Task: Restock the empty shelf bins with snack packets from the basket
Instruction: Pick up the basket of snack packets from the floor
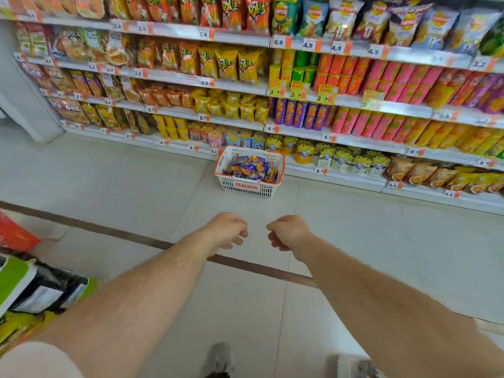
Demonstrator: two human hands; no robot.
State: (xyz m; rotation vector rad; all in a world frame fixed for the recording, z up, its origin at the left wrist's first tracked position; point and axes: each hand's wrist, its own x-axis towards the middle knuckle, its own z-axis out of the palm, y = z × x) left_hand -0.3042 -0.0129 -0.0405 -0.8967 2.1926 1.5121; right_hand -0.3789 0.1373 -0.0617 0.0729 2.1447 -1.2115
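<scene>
Two bare hands held out over pale floor tiles (354, 227), left hand (227, 230) and right hand (286, 231) near each other, fingers (240, 234) of both clenched, grasping nothing. Well beyond the fingers, white plastic basket with orange rim (249, 186) on the floor, filled with purple-and-orange snack packets (251, 167), just beside the lowest white store shelf (341, 177).

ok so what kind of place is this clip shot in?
Most likely a shop's snack aisle: tiered shelves packed with crisp bags, orange price tags along the edges, and a shopping basket of snack packets on the tiled floor.
</scene>
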